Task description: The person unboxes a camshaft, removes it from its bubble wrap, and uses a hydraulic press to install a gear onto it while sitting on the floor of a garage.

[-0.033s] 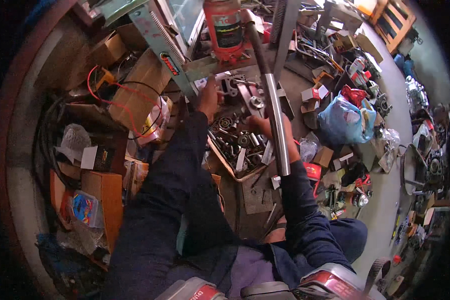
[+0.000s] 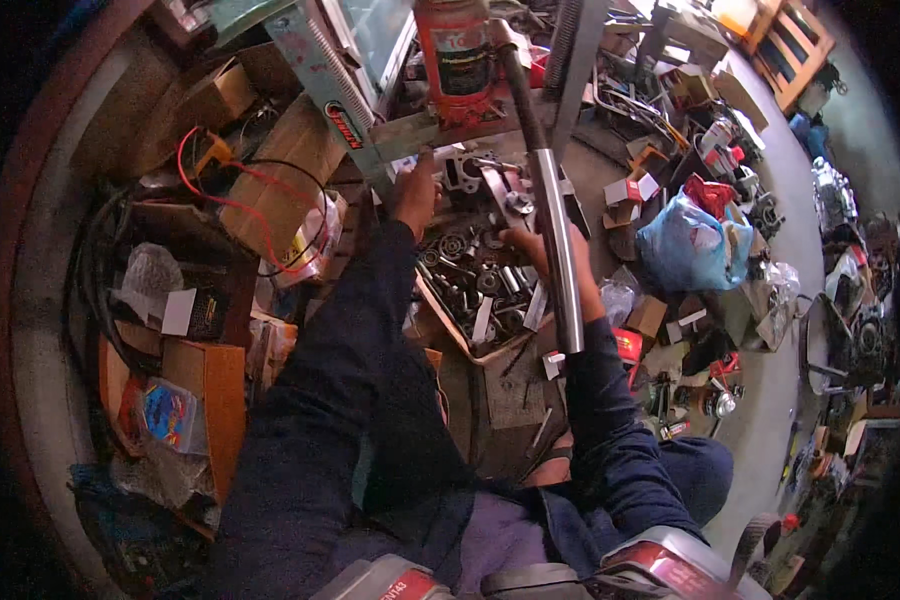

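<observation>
My left hand [image 2: 417, 199] is at the lower left post of a steel press frame [image 2: 410, 143], its fingers curled in under the crossbar. What they hold, if anything, is hidden. My right hand [image 2: 558, 262] is partly behind a long shiny metal lever [image 2: 558, 250]. Its bent fingertips show left of the lever, close to a flat metal part [image 2: 501, 187] with a round nut-like piece; I cannot make out what they grip. On the crossbar stands a red bottle jack [image 2: 455, 65]. Below my hands is a shallow box [image 2: 457, 333] full of loose metal parts.
To the left lie torn cardboard boxes [image 2: 295, 160], a red cable [image 2: 182, 165] and black hoses [image 2: 82, 270]. On the right are a blue plastic bag [image 2: 685, 250], small cartons [image 2: 647, 312] and scattered parts. A wooden crate [image 2: 785, 50] stands at the far right.
</observation>
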Demonstrator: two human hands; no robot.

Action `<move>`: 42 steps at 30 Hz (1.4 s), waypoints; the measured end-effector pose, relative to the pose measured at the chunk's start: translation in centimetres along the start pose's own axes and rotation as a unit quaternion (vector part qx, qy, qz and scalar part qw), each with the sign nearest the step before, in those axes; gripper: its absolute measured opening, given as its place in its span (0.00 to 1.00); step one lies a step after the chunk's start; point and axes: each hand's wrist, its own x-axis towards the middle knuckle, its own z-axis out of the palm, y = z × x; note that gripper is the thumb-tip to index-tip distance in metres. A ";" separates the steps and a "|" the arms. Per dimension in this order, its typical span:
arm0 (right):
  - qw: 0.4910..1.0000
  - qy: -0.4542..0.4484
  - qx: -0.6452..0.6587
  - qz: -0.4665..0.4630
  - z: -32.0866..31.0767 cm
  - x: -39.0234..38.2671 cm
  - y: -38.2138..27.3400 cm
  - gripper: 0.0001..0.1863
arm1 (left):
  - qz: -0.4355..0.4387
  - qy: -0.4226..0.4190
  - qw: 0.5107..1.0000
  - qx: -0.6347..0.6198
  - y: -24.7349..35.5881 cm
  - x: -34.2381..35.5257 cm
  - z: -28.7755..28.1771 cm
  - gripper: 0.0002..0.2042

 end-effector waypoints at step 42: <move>0.977 -0.082 -0.174 -0.094 2.4 10.6 -7.9 0.29 | 0.301 -0.070 0.889 0.339 -4.2 6.8 -0.3 0.49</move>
